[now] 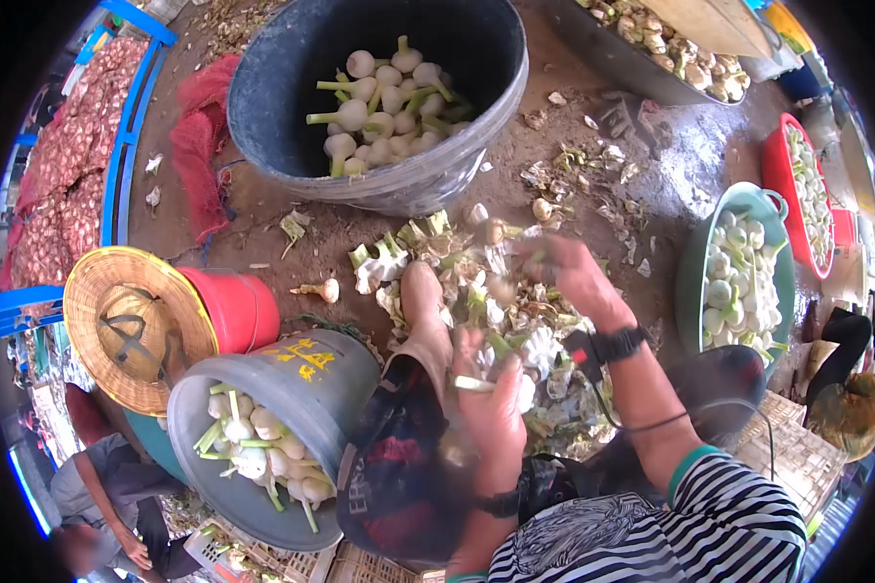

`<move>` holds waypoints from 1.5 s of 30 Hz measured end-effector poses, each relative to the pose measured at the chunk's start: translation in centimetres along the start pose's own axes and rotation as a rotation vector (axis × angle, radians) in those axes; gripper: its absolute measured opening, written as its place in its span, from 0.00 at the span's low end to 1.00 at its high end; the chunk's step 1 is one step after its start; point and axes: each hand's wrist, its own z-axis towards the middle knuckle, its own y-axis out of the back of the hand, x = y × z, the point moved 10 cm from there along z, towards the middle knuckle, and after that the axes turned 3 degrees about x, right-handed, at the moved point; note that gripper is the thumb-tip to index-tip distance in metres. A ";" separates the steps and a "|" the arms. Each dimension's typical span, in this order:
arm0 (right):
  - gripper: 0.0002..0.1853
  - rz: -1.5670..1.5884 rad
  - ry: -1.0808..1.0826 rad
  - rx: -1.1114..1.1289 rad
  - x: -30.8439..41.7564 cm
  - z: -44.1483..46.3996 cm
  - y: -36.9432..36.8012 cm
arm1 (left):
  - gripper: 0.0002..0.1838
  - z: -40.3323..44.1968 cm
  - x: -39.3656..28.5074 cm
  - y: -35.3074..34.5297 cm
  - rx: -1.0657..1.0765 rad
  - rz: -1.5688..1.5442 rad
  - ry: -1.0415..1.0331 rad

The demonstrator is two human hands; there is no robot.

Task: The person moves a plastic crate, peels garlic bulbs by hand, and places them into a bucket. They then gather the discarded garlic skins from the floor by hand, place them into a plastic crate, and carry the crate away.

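Note:
My left hand [493, 408] is closed around a garlic bulb [526, 394] whose cut green stem [473, 384] sticks out to the left. My right hand [578, 277] is farther forward, above the heap of garlic skins [544, 355]; its fingers are smeared by motion, so what they hold does not show clearly. Between my boots lies that heap of dry peelings and trimmings. A loose garlic bulb [542, 209] rests on the ground just beyond my right hand.
Ahead stands a large dark tub [379, 189] with peeled garlic. On the left are a tilted grey bucket [335, 364] of garlic, a red bucket [248, 311] and a straw hat [92, 291]. A green basin [690, 282] stands right. Another person [117, 486] sits lower left.

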 end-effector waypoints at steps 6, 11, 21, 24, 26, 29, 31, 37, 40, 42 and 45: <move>0.22 0.442 -0.032 0.050 4.0 -8.2 -3.7 | 0.32 -2.0 -3.6 -0.8 0.136 0.538 -0.479; 0.19 0.592 0.035 -0.054 5.1 -11.8 -5.6 | 0.30 -6.9 -7.0 -3.4 0.089 0.928 -0.971; 0.15 0.357 0.153 -0.050 8.1 -16.1 -4.2 | 0.27 -4.9 -3.3 -0.5 0.280 0.273 -0.427; 0.15 0.668 0.079 -0.026 6.8 -16.2 -4.3 | 0.27 -7.1 -6.3 -2.7 0.332 0.488 -0.643; 0.16 0.663 0.065 -0.011 6.9 -16.2 -4.1 | 0.29 -8.5 -7.5 -3.5 0.279 0.749 -0.871; 0.16 0.307 0.122 -0.015 7.8 -16.5 -3.2 | 0.31 -10.1 -7.9 -3.8 0.219 0.810 -1.116; 0.14 0.305 0.072 0.012 7.6 -16.5 -3.2 | 0.30 -10.9 -7.9 -4.6 0.281 0.839 -1.167; 0.13 0.400 0.085 0.175 6.1 -16.5 -3.7 | 0.20 -6.2 0.9 -2.1 0.569 -0.247 0.226; 0.14 0.448 0.087 0.074 6.3 -16.6 -3.3 | 0.16 -5.6 4.0 -2.2 0.488 -0.375 0.460; 0.13 0.474 0.083 -0.030 6.2 -16.8 -2.6 | 0.15 -4.9 1.7 -1.7 0.320 -0.174 0.165; 0.12 0.195 0.181 -0.026 7.2 -17.2 -2.4 | 0.15 -5.8 -0.6 -2.3 0.378 0.057 -0.025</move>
